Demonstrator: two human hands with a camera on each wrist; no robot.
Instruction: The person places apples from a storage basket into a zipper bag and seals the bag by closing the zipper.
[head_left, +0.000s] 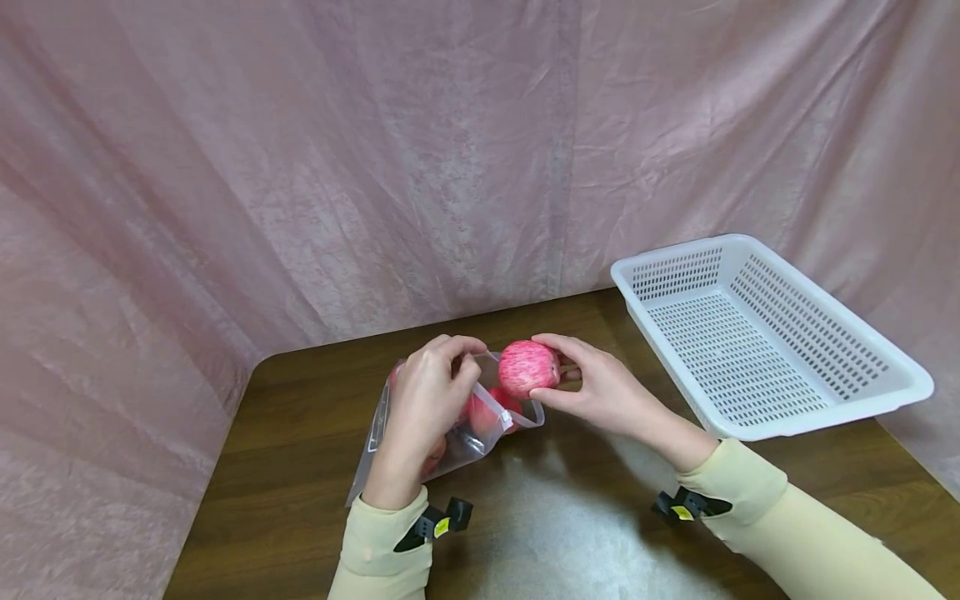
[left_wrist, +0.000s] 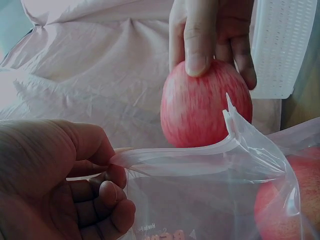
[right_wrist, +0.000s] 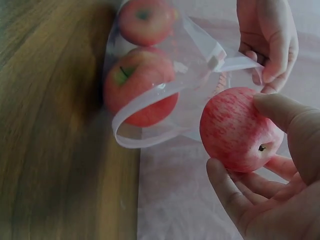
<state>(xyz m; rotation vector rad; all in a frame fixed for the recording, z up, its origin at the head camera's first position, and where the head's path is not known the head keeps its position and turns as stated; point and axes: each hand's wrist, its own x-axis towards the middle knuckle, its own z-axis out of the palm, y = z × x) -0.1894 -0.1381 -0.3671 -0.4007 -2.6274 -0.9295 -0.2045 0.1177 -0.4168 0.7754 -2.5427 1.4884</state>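
A red-streaked apple (head_left: 528, 368) is held in my right hand (head_left: 600, 387), thumb on one side and fingers on the other, at the mouth of a clear zip bag (head_left: 468, 446). My left hand (head_left: 431, 396) pinches the bag's rim (left_wrist: 175, 154) between thumb and forefinger, and the mouth gapes toward the right hand. Inside the bag lie several apples; the right wrist view shows one apple (right_wrist: 137, 87) near the opening and another apple (right_wrist: 145, 22) deeper in. In the left wrist view the held apple overlaps the far side of the rim.
A white perforated plastic basket (head_left: 663, 354) stands at the right on the brown wooden table (head_left: 292, 425). Behind the table hangs a pink curtain (head_left: 420, 167). Each wrist wears a black strap with a small camera (head_left: 442, 521).
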